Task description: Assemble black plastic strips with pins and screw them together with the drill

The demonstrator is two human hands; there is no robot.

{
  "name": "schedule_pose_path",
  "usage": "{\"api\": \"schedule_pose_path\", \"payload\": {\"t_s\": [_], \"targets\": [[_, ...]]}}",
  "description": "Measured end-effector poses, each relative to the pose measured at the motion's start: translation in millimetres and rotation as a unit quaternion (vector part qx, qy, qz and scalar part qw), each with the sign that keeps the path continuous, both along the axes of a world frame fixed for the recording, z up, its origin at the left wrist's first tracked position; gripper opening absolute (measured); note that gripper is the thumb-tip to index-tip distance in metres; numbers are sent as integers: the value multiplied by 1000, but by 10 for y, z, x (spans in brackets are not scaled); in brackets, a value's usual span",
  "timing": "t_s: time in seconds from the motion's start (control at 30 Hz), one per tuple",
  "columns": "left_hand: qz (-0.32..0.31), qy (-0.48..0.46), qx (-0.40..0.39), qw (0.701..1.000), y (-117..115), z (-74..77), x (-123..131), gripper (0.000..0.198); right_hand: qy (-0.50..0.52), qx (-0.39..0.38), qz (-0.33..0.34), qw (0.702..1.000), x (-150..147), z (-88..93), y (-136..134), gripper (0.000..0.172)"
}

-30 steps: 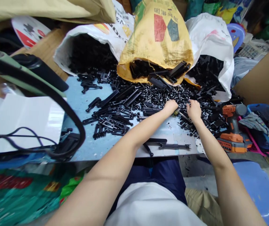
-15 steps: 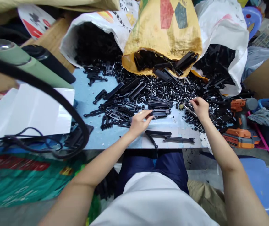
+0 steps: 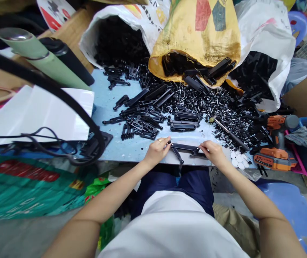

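Observation:
At the near edge of the table lies a jointed black plastic arm [image 3: 185,147], one thin leg angled toward me. Over its left end, my left hand [image 3: 155,151] is closed in a pinch around a small black-headed pin [image 3: 169,142]. My right hand [image 3: 215,153] is pinched at the arm's right end, where a tiny pale bit shows at the fingertips; the fingers hide most of what they grip. Just beyond it, a hammer [image 3: 230,134] rests on a pile of small black parts and metal pins [image 3: 196,102]. Stacked black arms [image 3: 184,124] lie behind my hands.
Sacks spill black parts at the back: a yellow one [image 3: 179,39] between white ones [image 3: 279,46]. An orange cordless drill [image 3: 275,143] stands at right. On the left are a green bottle [image 3: 51,68], white paper [image 3: 64,114] and a thick black cable [image 3: 70,111].
My right hand has left the hammer's side and come left and nearer to the black arm. My left hand has drawn back from the stacked arms to its left end. The camera view has shifted slightly.

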State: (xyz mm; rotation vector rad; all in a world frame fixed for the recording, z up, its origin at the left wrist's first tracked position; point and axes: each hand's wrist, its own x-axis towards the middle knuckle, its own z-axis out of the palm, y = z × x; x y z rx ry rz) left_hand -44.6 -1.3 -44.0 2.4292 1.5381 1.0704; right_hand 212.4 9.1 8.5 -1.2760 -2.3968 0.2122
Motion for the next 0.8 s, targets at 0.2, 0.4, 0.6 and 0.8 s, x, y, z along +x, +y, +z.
{"api": "schedule_pose_path", "payload": {"t_s": [0.2, 0.4, 0.6, 0.8], "targets": [[-67, 76, 41, 994, -8, 34, 49, 26, -97, 42, 32, 994, -35, 39, -57, 34], [-78, 147, 31, 985, -1, 7, 62, 30, -52, 38, 42, 997, 26, -156, -93, 29], [-157, 175, -3, 972, -17, 79, 344, 36, -15, 37, 85, 996, 252, -403, -120, 36], [-167, 186, -149, 957, 78, 202, 734, 54, -35, 14, 118, 992, 345, -479, -66, 39]]}}
